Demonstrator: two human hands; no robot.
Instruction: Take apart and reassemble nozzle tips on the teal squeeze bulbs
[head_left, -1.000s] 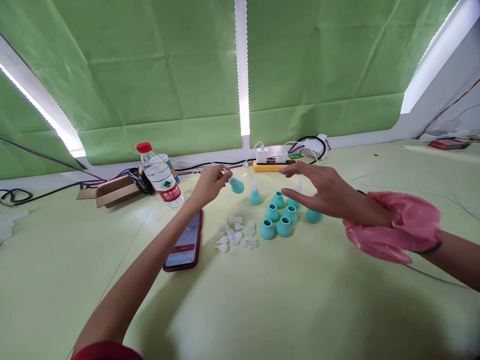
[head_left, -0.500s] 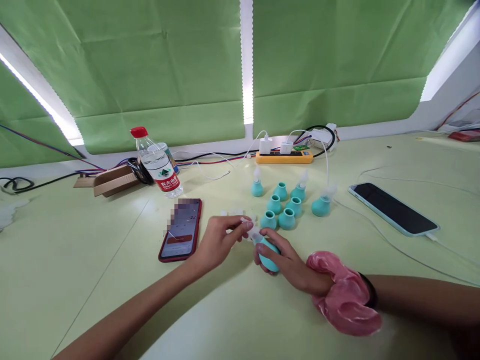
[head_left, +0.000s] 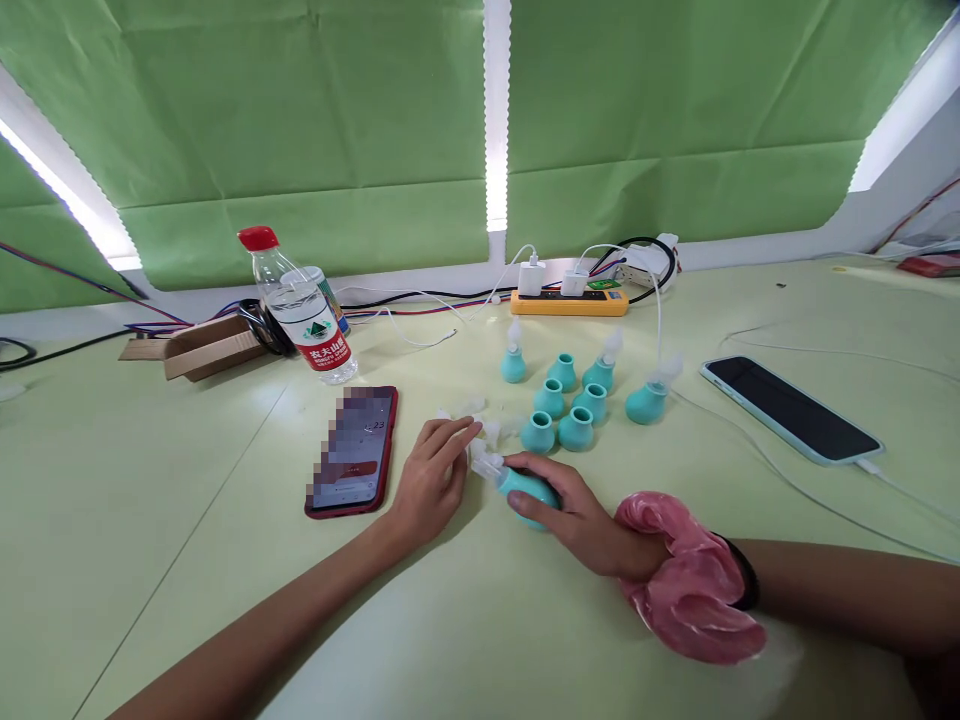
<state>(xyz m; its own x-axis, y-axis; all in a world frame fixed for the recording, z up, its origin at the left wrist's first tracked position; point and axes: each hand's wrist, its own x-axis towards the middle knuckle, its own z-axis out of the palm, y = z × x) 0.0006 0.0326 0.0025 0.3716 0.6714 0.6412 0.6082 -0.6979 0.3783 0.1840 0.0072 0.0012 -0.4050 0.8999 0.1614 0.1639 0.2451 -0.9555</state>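
Note:
My right hand [head_left: 577,505] wraps round a teal squeeze bulb [head_left: 531,497] lying on its side low over the table. A clear nozzle [head_left: 487,465] is on the bulb's neck, pointing left; it looks like a nasal aspirator. My left hand [head_left: 435,478] is just left of that nozzle, fingers stretched out towards several small clear plastic pieces [head_left: 493,430], partly hidden by the fingertips. Beyond the hands stand several open-necked teal bulbs [head_left: 538,432]. Bulbs with clear tips are around them: an upright one [head_left: 513,364] at the back and a tilted one [head_left: 646,402] at the right.
A phone in a red case [head_left: 352,450] lies left of my left hand, with a water bottle [head_left: 319,335] and a cardboard tray [head_left: 217,348] behind. A yellow power strip [head_left: 568,302] with chargers sits at the back. Another phone [head_left: 791,408] lies right, its cable crossing the table.
My left hand has let go of the clear nozzle and reached towards the loose clear pieces. The right hand keeps the bulb, now tipped more level. The view has shifted slightly.

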